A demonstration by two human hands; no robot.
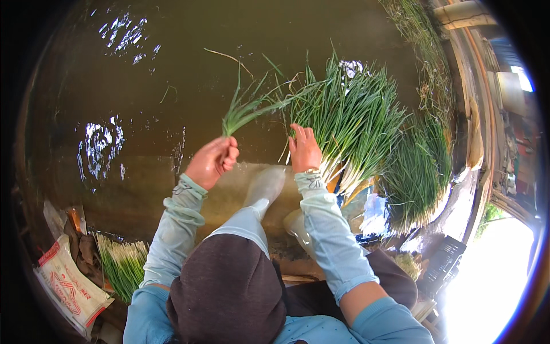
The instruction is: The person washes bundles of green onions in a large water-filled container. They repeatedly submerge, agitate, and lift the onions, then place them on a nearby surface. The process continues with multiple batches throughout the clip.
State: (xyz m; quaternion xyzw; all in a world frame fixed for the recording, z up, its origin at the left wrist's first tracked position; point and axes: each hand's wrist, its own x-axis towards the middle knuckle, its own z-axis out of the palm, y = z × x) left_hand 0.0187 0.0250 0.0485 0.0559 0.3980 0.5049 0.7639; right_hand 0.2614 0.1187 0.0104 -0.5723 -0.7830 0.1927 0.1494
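Observation:
My left hand [213, 162] is closed round the lower end of a small bunch of green onions [243, 112], whose leaves fan out up and to the right above the water. My right hand [305, 149] is at the left edge of a large heap of green onions [355, 114], with its fingers bent and close together. Whether a stalk lies between those fingers is hidden. The heap's white root ends point toward me and its green tops reach out over the water.
Murky brown water [166, 63] spreads ahead, with a pale boot [266, 186] standing in it. More green onions [421, 172] lie at the right, near a dark plastic crate [444, 265]. At the lower left are another bundle [126, 266] and a printed white sack [71, 289].

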